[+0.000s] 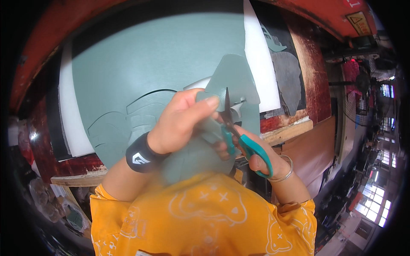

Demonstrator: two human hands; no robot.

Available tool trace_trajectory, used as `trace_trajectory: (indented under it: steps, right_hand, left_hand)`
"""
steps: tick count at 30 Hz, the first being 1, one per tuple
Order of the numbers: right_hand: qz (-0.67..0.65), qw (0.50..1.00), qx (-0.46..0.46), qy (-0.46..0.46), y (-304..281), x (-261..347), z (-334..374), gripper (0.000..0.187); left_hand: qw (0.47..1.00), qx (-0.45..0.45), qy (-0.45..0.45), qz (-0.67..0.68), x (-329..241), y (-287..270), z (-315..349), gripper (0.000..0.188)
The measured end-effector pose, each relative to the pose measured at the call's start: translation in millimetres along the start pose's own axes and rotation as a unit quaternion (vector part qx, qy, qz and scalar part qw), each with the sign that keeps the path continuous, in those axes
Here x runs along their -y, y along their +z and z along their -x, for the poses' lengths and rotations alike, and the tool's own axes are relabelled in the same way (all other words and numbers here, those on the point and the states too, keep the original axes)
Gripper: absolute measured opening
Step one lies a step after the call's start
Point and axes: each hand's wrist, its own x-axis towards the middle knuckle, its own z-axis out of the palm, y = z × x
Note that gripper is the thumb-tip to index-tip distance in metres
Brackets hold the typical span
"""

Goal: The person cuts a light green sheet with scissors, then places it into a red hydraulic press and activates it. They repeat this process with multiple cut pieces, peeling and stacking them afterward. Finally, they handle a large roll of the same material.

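A large grey-green flexible sheet lies before me, with curved outlines cut into it. My left hand, in a black wristband, is closed on a raised piece of grey-green sheet, its thumb pressing on top near the edge. My right hand, wearing a bracelet, grips scissors with teal handles and dark blades. The blades point away from me at the raised piece, just right of my left thumb. One blade shows above the piece; whether they are closed on the material I cannot tell. My right fingers are partly hidden.
White sheeting shows under the green sheet at the right. Beyond it lie grey scrap and green offcuts on a black surface. A wooden strip edges the worn red table. Orange-red machine framing arches around the far side.
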Motion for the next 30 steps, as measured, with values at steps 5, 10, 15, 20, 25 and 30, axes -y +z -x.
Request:
trace_trajectory:
  steps: [5, 10, 15, 20, 25, 30]
  right_hand:
    - [0.067, 0.998, -0.001, 0.022, -1.9, 2.7, -0.8, 0.046]
    - [0.075, 0.996, -0.008, 0.038, -0.5, 2.4, -1.7, 0.040]
    - [0.054, 0.998, -0.013, 0.037, -2.1, 1.8, -0.5, 0.041]
    - [0.077, 0.995, -0.048, 0.038, 0.2, -2.3, 0.7, 0.045]
    - [0.085, 0.994, -0.073, -0.001, 7.6, -7.8, -0.7, 0.045]
    - [0.079, 0.994, -0.076, 0.006, 7.5, -5.4, 2.1, 0.044]
  left_hand:
    - [0.999, -0.011, 0.016, -0.025, 0.3, 0.4, -1.7, 0.033]
    - [1.000, -0.008, -0.001, -0.015, -0.9, -0.4, -1.5, 0.032]
    - [0.999, -0.013, 0.019, -0.040, -1.2, 0.4, -1.4, 0.032]
    - [0.996, -0.039, 0.043, -0.061, 1.1, 8.1, 0.2, 0.032]
    - [0.995, -0.057, 0.048, -0.066, 4.5, 15.7, 6.0, 0.029]
    - [0.993, -0.040, 0.058, -0.095, 7.2, 11.6, 7.5, 0.031]
